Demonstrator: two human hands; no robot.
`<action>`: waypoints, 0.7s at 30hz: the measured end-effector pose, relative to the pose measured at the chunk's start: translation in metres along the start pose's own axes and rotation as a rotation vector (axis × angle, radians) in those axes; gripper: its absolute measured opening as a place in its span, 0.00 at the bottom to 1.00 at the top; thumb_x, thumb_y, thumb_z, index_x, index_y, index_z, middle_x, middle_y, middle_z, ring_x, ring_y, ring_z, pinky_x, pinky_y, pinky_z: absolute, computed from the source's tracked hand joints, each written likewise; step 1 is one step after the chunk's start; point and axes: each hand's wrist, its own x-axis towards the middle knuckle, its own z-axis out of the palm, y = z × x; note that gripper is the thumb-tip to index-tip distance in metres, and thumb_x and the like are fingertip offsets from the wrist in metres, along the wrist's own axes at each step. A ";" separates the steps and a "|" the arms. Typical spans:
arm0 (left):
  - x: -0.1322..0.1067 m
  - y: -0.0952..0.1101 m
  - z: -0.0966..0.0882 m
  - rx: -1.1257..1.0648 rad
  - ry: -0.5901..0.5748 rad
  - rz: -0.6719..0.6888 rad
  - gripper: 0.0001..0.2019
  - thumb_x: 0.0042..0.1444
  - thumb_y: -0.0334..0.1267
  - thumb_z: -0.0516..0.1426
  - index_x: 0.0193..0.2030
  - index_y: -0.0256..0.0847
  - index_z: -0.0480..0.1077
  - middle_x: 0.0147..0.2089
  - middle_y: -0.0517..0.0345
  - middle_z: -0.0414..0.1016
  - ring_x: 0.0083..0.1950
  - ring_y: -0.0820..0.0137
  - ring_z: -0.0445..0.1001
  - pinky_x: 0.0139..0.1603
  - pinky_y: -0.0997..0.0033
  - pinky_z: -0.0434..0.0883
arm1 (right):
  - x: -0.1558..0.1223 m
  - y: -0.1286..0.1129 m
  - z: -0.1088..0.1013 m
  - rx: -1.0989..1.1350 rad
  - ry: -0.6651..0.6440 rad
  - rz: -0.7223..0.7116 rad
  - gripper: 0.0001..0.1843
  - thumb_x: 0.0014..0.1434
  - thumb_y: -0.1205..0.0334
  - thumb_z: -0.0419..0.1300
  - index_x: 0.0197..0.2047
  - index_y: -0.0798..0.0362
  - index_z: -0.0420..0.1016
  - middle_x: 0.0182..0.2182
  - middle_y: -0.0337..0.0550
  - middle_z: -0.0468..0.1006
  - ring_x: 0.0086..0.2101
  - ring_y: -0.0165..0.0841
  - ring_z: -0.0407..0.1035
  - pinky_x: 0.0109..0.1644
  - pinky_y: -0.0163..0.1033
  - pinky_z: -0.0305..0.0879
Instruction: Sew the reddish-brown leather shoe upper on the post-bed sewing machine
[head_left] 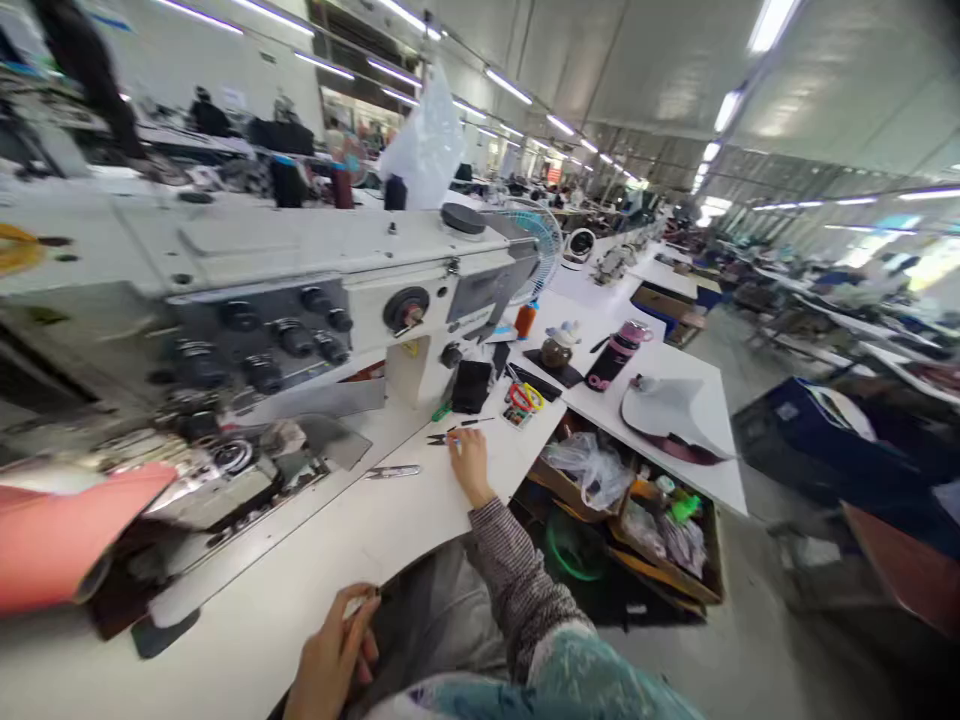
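My right hand (pixel 470 465) is on the white sewing machine table (pixel 337 550), its fingertips together beside a small dark pointed tool (pixel 436 440). A bluish spot shows at the fingertips, and I cannot make out what they grip. Low in the view, near my lap, my left hand (pixel 330 650) is closed in a pinch. A tiny dark spot shows at its tips, too small to name. Metal thread snips (pixel 394 471) lie left of my right hand. Beyond the hand are a thin dark rod (pixel 477 421), yellow-and-red-handled scissors (pixel 527 397) and a black box (pixel 472 386).
A large white sewing machine (pixel 315 260) stands on the left, with a coral piece of material (pixel 82 530) by it. A pink-and-black bottle (pixel 615 355) and a jar (pixel 556 350) stand farther right. Filled boxes (pixel 712 590) sit below the table.
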 end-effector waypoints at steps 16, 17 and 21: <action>0.029 0.078 -0.009 -1.010 0.003 -0.126 0.16 0.65 0.43 0.51 0.50 0.31 0.66 0.57 0.42 0.69 0.56 0.61 0.72 0.46 0.76 0.74 | 0.005 -0.011 -0.075 0.591 -0.258 -0.208 0.21 0.67 0.59 0.50 0.60 0.55 0.53 0.39 0.43 0.75 0.34 0.27 0.70 0.41 0.34 0.68; 0.030 0.081 -0.006 -1.056 0.006 -0.139 0.14 0.66 0.41 0.50 0.49 0.31 0.66 0.57 0.42 0.69 0.56 0.61 0.71 0.47 0.75 0.74 | -0.013 -0.028 -0.079 0.794 -0.261 -0.217 0.23 0.66 0.58 0.53 0.61 0.53 0.51 0.38 0.41 0.75 0.34 0.27 0.71 0.42 0.35 0.69; 0.030 0.087 0.004 -1.173 0.025 -0.127 0.13 0.65 0.41 0.52 0.47 0.32 0.67 0.55 0.41 0.71 0.56 0.60 0.72 0.47 0.74 0.75 | -0.065 -0.078 -0.077 1.037 -0.219 -0.265 0.19 0.62 0.64 0.58 0.55 0.51 0.60 0.39 0.41 0.78 0.39 0.27 0.73 0.47 0.37 0.70</action>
